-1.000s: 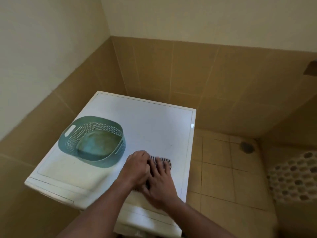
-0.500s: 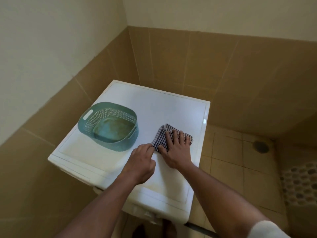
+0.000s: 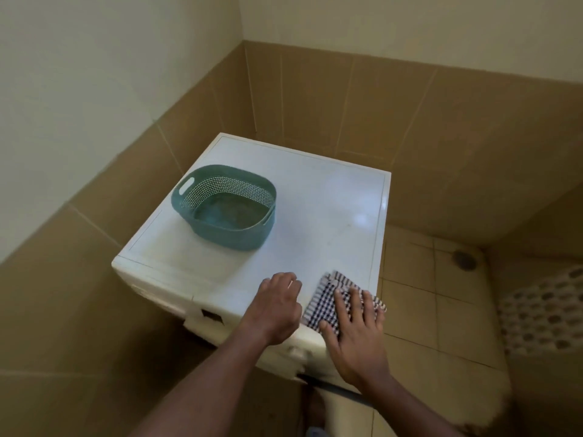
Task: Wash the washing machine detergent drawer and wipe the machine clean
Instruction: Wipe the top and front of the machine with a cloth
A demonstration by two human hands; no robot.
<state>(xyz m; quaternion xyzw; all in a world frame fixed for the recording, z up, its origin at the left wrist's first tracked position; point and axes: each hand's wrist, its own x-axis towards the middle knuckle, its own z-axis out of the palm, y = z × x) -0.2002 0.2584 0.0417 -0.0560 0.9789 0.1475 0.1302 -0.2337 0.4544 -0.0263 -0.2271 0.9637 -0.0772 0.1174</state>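
Checked cloth (image 3: pixel 328 305) lies under the flat, spread right hand (image 3: pixel 355 335) on the washing machine (image 3: pixel 315 216) top. Left hand (image 3: pixel 276 307) rests loosely curled, empty. Wiping seems only partly done.

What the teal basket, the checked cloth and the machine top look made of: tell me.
Teal basket: moulded plastic, matt; perforated wall, cut-out handle. Checked cloth: woven fabric, probably cotton; soft, limp edges, check weave. Machine top: smooth, glossy white panel, reflecting light; plastic or coated board, cannot tell.
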